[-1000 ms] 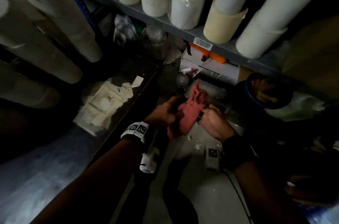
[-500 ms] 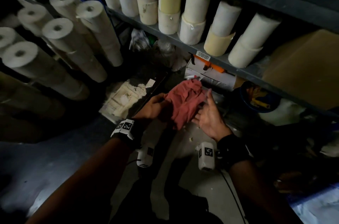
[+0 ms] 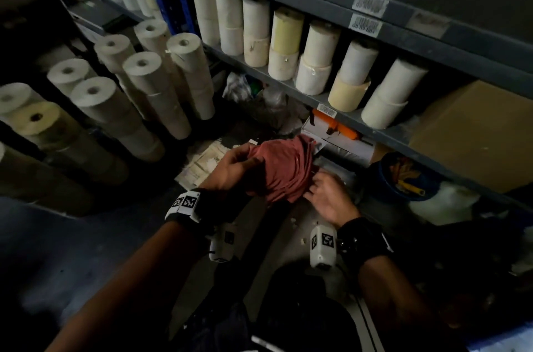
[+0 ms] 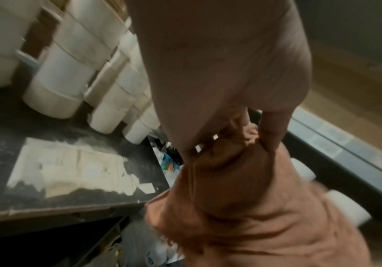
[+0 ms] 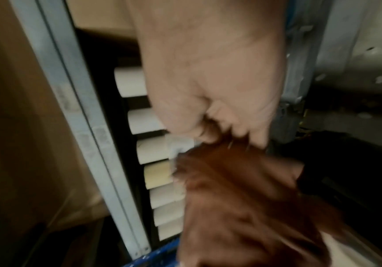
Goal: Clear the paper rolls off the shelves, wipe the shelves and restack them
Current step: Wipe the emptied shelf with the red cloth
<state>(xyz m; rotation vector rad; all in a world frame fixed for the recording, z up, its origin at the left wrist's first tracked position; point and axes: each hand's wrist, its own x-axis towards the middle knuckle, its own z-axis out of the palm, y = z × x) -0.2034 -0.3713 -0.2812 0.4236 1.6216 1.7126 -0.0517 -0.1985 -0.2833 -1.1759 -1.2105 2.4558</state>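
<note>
Between your two hands hung the red cloth (image 3: 284,171), soft, limp and light, bunched in folds below the gray shelf (image 3: 291,79). Your left hand (image 3: 235,168) pinched its upper edge with thumb and curled fingers; your right hand (image 3: 328,197) gripped the lower edge, fingers curled into the fabric. On that shelf the paper rolls (image 3: 285,46) stood upright, stacked in twos: stiff, smooth cylinders, likely light, and best taken round the side, since the upper ones could topple.
</note>
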